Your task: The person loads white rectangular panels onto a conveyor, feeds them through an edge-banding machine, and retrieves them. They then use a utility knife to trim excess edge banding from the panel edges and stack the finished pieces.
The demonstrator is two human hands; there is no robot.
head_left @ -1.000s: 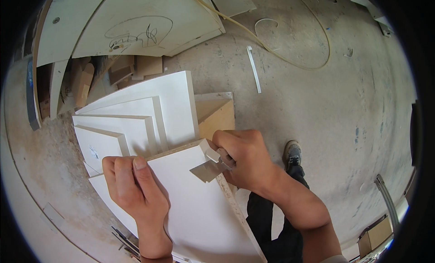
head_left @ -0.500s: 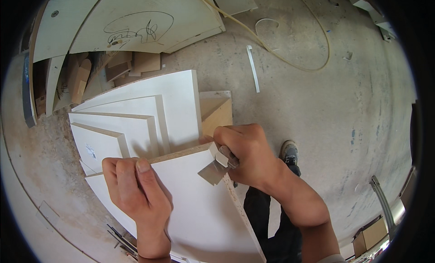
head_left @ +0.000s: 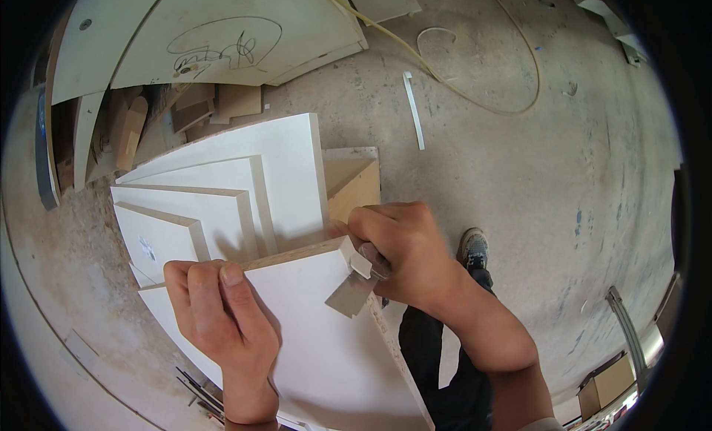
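Note:
My left hand (head_left: pixel 222 312) is closed over the top edge of a white laminated board (head_left: pixel 319 342), thumb on the near face and the other fingers bent over the edge. My right hand (head_left: pixel 400 245) is closed around the handle of a flat-bladed scraper (head_left: pixel 351 292) at the board's upper right corner. Its metal blade lies over the white face, and a small pale strip (head_left: pixel 360 264) sits at the base of the blade. Raw chipboard shows along the board's top and right edges. Part of the scraper's handle is hidden in my fist.
More white boards (head_left: pixel 289 156) of different sizes lean behind this one, beside a wooden box (head_left: pixel 352 186). A large pale panel (head_left: pixel 222 38) stands at the far left over wood offcuts (head_left: pixel 132 130). A yellow hose (head_left: pixel 426 67) and a white strip (head_left: pixel 414 112) lie on the concrete floor.
The scraper blade has tilted and dropped slightly lower over the board's face, with the small pale strip at its base shifting too. My left hand keeps its hold on the edge.

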